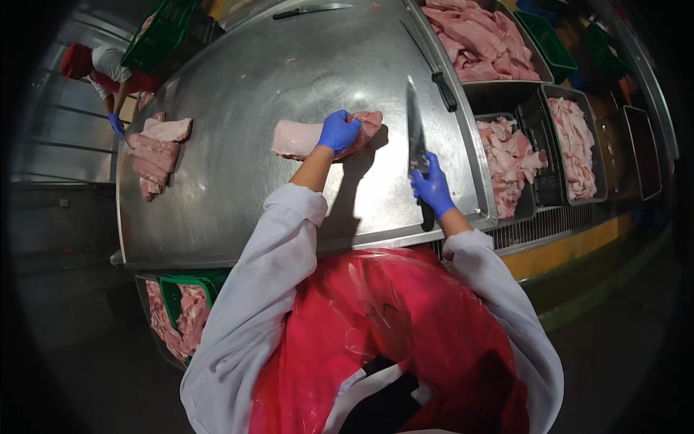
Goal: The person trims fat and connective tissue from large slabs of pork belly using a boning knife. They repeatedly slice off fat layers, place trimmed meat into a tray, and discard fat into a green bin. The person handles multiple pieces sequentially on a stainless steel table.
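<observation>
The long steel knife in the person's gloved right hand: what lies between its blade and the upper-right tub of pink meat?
In the head view, a slim black-handled tool lies between knife and tub, inside the steel table's raised rim.

Before me on the surface (224, 217), a piece of meat (298, 137) lies under my left hand (338, 132), my right hand (434, 189) and its knife (416, 137) to the right. Farther right lies perhaps a sharpening steel (438, 77). Meat tubs (535, 130) stand past the right edge, a meat crate (170, 298) below the near left.
</observation>
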`<state>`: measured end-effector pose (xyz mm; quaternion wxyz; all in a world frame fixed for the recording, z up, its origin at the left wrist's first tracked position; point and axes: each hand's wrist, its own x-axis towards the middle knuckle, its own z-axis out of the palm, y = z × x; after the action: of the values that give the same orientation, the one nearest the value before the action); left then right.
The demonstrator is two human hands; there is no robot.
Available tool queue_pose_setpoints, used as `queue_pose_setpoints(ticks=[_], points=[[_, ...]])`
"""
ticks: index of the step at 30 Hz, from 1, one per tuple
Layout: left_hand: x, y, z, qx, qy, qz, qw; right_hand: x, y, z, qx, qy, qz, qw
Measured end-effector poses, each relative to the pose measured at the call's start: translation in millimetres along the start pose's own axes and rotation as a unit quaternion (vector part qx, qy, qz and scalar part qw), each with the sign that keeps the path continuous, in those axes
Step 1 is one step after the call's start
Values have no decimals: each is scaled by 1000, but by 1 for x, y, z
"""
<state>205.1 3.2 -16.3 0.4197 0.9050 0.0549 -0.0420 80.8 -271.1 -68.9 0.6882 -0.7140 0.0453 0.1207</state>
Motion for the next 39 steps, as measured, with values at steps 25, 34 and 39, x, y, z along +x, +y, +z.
queue_pose_setpoints(ticks=[25, 34, 39], points=[[16, -7, 19, -208, 159, -46, 964, 0, -81, 78, -178, -197, 45, 963], [-34, 72, 35, -286, 217, -27, 933, 22, -33, 117, -111, -81, 6, 990], [-34, 60, 62, -175, 235, 117, 949, 55, 57, 119, 61, -80, 33, 994]])
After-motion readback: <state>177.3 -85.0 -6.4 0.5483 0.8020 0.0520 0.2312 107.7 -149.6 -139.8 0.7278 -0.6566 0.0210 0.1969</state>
